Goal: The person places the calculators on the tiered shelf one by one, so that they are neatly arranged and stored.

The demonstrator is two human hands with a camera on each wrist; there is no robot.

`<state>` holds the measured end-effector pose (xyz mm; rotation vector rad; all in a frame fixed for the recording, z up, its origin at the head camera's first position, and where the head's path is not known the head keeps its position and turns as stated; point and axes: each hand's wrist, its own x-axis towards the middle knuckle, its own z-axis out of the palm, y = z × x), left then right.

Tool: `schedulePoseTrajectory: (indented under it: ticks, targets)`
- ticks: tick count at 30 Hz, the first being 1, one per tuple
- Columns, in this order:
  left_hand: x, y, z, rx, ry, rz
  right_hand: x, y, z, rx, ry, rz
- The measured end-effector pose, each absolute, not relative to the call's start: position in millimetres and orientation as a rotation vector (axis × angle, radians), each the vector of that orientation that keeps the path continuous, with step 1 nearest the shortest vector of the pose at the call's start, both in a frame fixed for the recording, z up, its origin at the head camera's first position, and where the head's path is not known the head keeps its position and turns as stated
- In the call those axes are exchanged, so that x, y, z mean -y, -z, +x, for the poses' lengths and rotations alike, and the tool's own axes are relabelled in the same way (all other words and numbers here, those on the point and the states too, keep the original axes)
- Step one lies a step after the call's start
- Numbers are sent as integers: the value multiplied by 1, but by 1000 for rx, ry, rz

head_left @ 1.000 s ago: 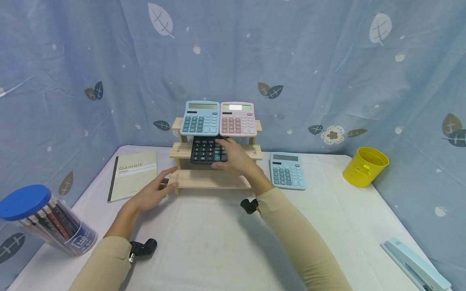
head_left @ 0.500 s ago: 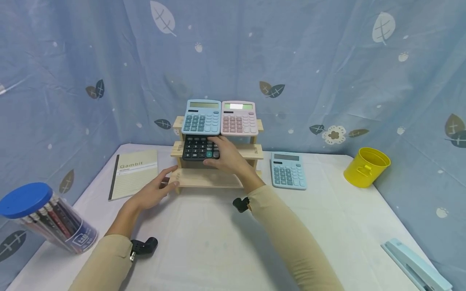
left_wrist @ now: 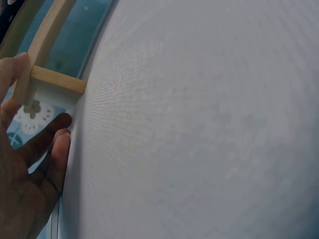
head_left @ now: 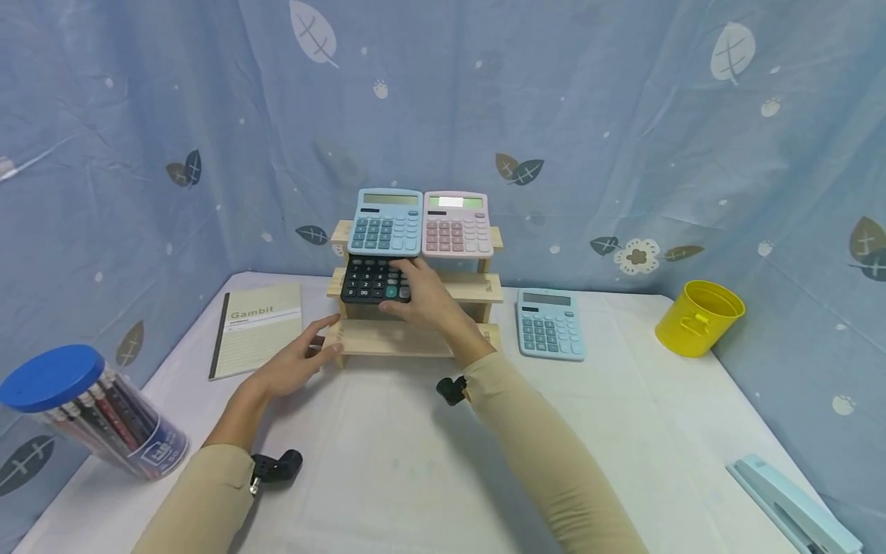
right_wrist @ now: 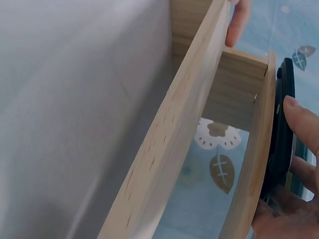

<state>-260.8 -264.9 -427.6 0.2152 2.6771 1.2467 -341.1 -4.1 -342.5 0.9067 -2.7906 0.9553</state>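
My right hand (head_left: pixel 424 300) grips the right side of a black calculator (head_left: pixel 367 278) on the left part of the middle tier of a three-tier wooden rack (head_left: pixel 394 338). In the right wrist view the calculator (right_wrist: pixel 280 134) lies against that tier's board, thumb on its key side. My left hand (head_left: pixel 294 360) holds the left end of the lowest tier between thumb and forefinger. In the left wrist view its other fingers (left_wrist: pixel 45 144) stay apart from the wood. A blue calculator (head_left: pixel 386 223) and a pink calculator (head_left: pixel 457 225) stand side by side on the top tier.
Another blue calculator (head_left: pixel 550 325) lies right of the rack, with a yellow bucket (head_left: pixel 699 318) beyond it. A notebook (head_left: pixel 256 331) lies to the left. A pencil jar (head_left: pixel 104 415) stands at the front left, and a light blue stapler (head_left: pixel 792 504) lies at the front right.
My right hand has slid the black calculator leftward along the middle tier, to below the blue one. The left hand stays at the rack's lower left end.
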Motion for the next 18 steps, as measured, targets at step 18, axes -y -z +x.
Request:
schedulePoseTrajectory:
  ticks: [18]
  targets:
    - [266,432,-264,-2704,-1237,201,-30,345,-327,2705,-773,1109]
